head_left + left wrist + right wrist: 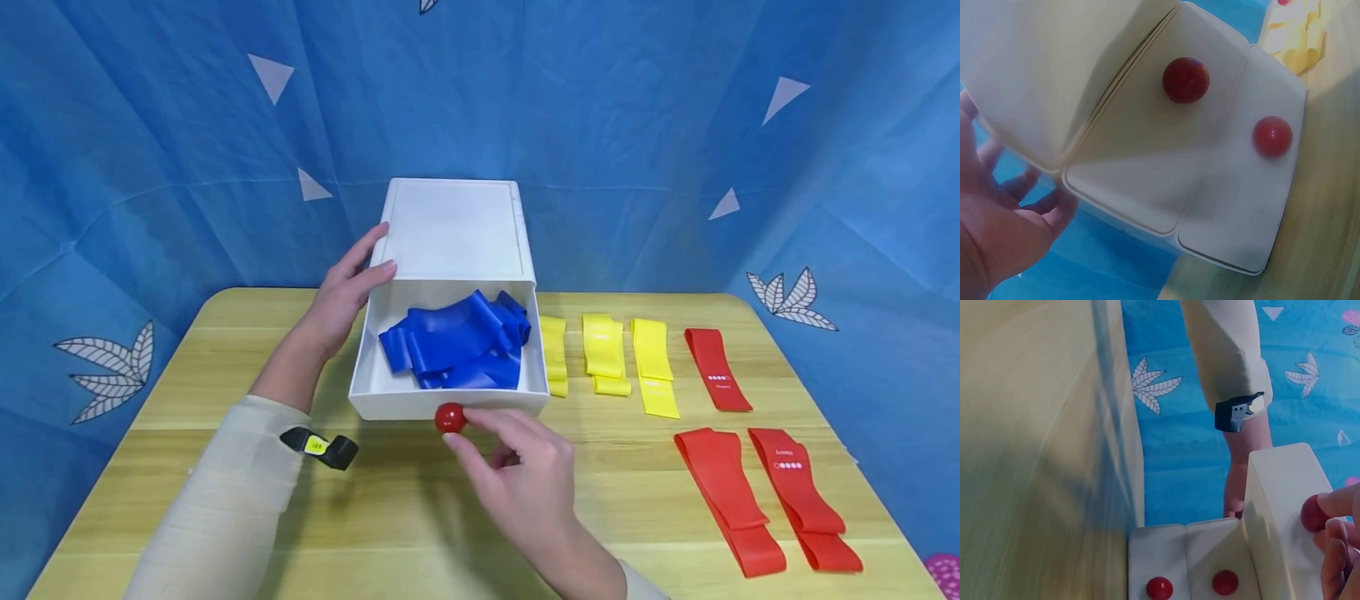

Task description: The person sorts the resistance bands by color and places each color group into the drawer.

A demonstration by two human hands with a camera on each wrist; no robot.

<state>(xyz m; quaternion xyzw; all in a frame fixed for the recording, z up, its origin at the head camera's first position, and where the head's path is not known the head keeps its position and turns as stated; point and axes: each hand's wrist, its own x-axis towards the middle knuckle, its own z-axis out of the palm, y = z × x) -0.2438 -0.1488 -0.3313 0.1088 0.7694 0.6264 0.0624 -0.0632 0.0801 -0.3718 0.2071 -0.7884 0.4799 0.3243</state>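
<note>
A white drawer cabinet [453,229] stands on the table with its top drawer [405,407] pulled out. Folded blue elastic bands [457,337] lie inside that drawer. At the drawer's front, my right hand [525,475] pinches the round red knob [1314,513] between thumb and index finger. My left hand [341,296] rests against the cabinet's left side, its fingertips at the top edge. Below the open drawer, two closed drawers show in the left wrist view, one with an upper red knob [1185,80], the other with a lower red knob [1272,137].
Right of the cabinet lie yellow bands [603,350] in a row. Farther right are a short red band [716,369] and two longer folded red bands [727,500] nearer the front. A blue patterned curtain [600,125] hangs behind the wooden table [360,533].
</note>
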